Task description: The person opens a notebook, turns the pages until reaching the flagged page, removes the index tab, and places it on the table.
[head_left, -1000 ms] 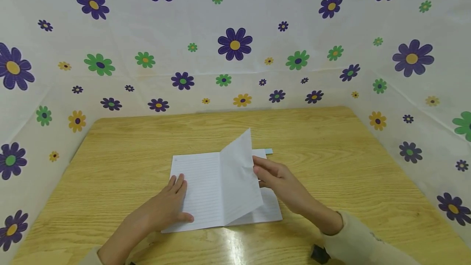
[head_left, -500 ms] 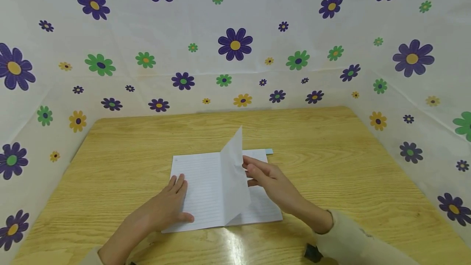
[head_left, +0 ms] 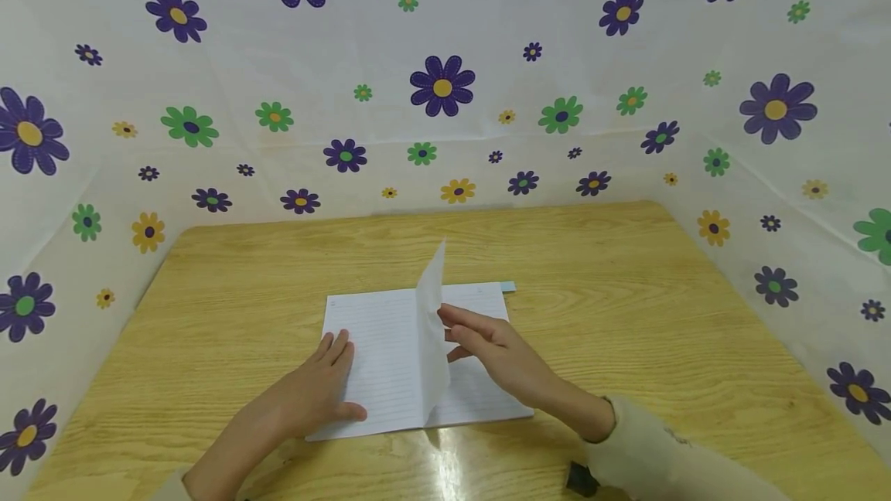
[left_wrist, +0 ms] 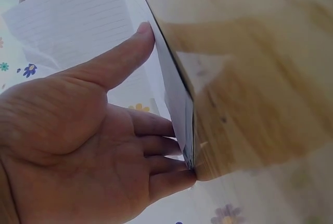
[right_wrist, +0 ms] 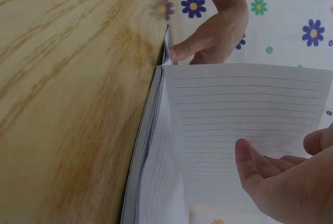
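An open lined notebook (head_left: pixel 383 362) lies flat on the wooden table, with one raised page (head_left: pixel 431 339) standing almost upright along its spine. My left hand (head_left: pixel 313 393) rests on the left page near its outer edge, fingers spread and thumb toward the bottom. On the other side, my right hand (head_left: pixel 511 362) has loosely bent fingertips against the right face of the raised page. The right wrist view shows the fingers (right_wrist: pixel 247 167) on the near side of that lined page, with no pinch visible. The left wrist view shows my left palm (left_wrist: pixel 78 151) beside the notebook's edge.
A light blue tab (head_left: pixel 509 287) sticks out at the notebook's upper right corner. The wood-grain table (head_left: pixel 626 277) extends around the notebook. White cloth (head_left: pixel 299 68) with printed flowers surrounds the table's back and sides. A small black object (head_left: pixel 581 479) is beneath the right sleeve.
The raised page has swung leftward from a slant over the right side to nearly upright. My right hand has moved left with it. The left hand has stayed on the left page.
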Demonstrator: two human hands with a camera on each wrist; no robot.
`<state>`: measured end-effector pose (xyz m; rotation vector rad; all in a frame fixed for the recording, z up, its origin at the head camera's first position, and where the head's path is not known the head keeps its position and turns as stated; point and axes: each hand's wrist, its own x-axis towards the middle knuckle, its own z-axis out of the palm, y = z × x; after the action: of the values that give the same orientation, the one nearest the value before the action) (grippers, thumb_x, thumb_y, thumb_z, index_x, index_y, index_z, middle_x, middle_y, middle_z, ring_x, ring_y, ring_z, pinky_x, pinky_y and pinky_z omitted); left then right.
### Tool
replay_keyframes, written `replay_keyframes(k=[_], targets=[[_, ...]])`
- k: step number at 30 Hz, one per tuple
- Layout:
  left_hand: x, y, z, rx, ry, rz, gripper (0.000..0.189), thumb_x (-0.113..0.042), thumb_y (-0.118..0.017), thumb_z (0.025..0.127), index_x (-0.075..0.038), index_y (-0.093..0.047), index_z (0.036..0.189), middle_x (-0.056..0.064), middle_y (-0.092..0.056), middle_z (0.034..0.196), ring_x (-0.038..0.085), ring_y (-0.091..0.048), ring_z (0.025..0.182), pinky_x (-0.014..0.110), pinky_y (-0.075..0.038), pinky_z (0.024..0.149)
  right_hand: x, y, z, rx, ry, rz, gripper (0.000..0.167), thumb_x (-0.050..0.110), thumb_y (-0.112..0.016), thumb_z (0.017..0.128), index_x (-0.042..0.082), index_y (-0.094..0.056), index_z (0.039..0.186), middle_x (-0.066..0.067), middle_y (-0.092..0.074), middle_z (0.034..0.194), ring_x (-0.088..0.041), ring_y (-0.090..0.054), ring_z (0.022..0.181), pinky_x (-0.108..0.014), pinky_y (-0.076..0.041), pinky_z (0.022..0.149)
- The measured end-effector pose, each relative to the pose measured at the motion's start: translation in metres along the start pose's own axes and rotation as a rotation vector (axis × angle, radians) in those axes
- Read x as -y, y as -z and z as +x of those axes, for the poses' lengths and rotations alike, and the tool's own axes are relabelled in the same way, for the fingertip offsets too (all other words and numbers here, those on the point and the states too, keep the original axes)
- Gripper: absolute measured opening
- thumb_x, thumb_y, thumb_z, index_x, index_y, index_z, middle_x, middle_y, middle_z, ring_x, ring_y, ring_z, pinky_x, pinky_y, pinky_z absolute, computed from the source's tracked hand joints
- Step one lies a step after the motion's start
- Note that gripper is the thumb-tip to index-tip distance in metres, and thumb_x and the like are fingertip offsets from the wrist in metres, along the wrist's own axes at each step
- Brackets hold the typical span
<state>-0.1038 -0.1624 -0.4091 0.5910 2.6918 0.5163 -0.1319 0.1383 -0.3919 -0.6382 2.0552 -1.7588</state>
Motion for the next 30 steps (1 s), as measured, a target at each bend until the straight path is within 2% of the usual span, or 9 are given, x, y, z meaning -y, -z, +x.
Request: replay_keyframes(k=[6,10,13,17,24,30], targets=[[0.004,-0.002,-0.002,-0.022,0.003,-0.016,0.096,-0.039,-0.082,0.088,0.020,-0.035,0.149,0.041,-0.021,0.160,0.059,-0.015,0.148,0.063,-0.025,0.118,-0.001,-0.004,0.003,0.042,0.035,-0.017,0.050,0.022,-0.045,0.112,-0.002,-0.040,0.156,-0.017,-0.043,0.159,-0.034,-0.059,0.130,-0.038,-0.049,0.107],[0.010,-0.002,-0.004,-0.035,0.002,0.004,0.092,-0.039,-0.080,0.090,0.018,-0.039,0.148,0.039,-0.025,0.159,0.059,-0.017,0.148,0.065,-0.027,0.117,-0.001,-0.005,0.004,0.058,0.034,-0.047,0.048,0.023,-0.045,0.113,0.004,-0.044,0.156,-0.012,-0.047,0.157,-0.031,-0.063,0.124,-0.032,-0.049,0.105],[0.016,-0.001,-0.006,-0.056,0.003,0.029,0.087,-0.041,-0.078,0.092,0.016,-0.043,0.148,0.038,-0.028,0.159,0.059,-0.020,0.147,0.066,-0.030,0.115,-0.003,-0.006,0.004,0.077,0.040,-0.059,0.046,0.023,-0.044,0.113,0.007,-0.045,0.156,-0.011,-0.050,0.155,-0.034,-0.064,0.122,-0.031,-0.049,0.105],[0.020,0.001,-0.008,-0.090,-0.004,0.030,0.079,-0.039,-0.075,0.095,0.013,-0.046,0.147,0.037,-0.033,0.157,0.058,-0.025,0.146,0.067,-0.034,0.112,-0.004,-0.009,0.006,0.105,0.062,-0.047,0.046,0.019,-0.043,0.113,0.005,-0.044,0.156,-0.012,-0.051,0.155,-0.039,-0.059,0.129,-0.032,-0.049,0.105],[0.019,0.008,-0.013,-0.143,-0.019,0.022,0.069,-0.034,-0.071,0.099,0.012,-0.048,0.146,0.035,-0.037,0.156,0.056,-0.031,0.145,0.065,-0.037,0.111,-0.005,-0.016,0.011,0.148,0.072,-0.044,0.044,0.016,-0.042,0.113,0.008,-0.046,0.156,-0.010,-0.050,0.156,-0.024,-0.051,0.140,-0.035,-0.051,0.105],[0.020,0.013,-0.017,-0.189,-0.016,0.026,0.067,-0.034,-0.066,0.102,0.009,-0.046,0.150,0.029,-0.038,0.158,0.049,-0.036,0.145,0.061,-0.040,0.111,-0.006,-0.021,0.014,0.169,0.074,-0.051,0.044,0.015,-0.043,0.112,0.004,-0.046,0.155,-0.008,-0.050,0.156,-0.023,-0.051,0.140,-0.035,-0.051,0.105]])
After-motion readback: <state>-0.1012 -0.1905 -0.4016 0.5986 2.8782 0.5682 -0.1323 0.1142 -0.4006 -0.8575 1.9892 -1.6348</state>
